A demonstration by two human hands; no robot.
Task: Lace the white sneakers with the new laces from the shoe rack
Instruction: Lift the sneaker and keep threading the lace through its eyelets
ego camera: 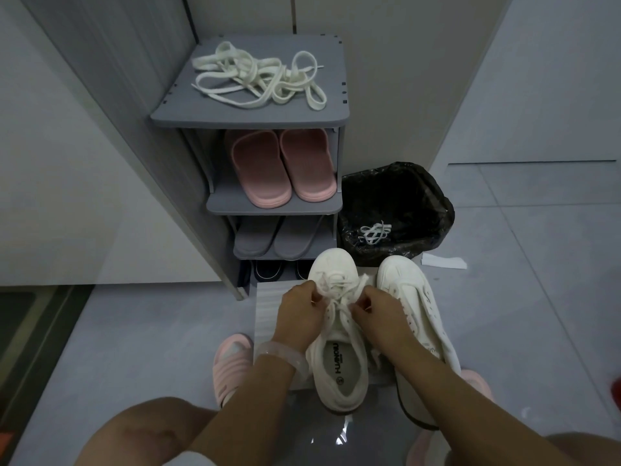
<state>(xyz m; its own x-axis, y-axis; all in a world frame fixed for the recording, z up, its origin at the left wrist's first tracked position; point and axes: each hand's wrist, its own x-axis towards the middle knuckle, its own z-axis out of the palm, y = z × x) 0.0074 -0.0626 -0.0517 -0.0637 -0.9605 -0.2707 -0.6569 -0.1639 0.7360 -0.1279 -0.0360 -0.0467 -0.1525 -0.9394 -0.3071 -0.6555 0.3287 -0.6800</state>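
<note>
- Right now, nearest to me: bare knees at the bottom edge, feet in pink sandals [232,368] on the grey floor tiles.
- Left sneaker [337,334] sits on a white foam sheet [268,307], toe pointing at the rack; laced, lace ends loose over the tongue.
- Left hand [300,314] pinches a lace end on that shoe's left side; clear bracelet [280,358] on the wrist.
- Right hand [378,311] pinches the lace on the right side, fingers curled.
- Right sneaker [416,317] just beside it, tilted, partly under my right forearm; I can't tell whether it is laced.
- Black-lined bin [396,210] behind the shoes, a bunched white lace [374,232] inside.
- Grey shoe rack [255,116]: dark shoes at the bottom, grey slippers [272,237], pink slippers [282,166] above.
- New laces [258,79] lie tangled on the rack's top shelf.
</note>
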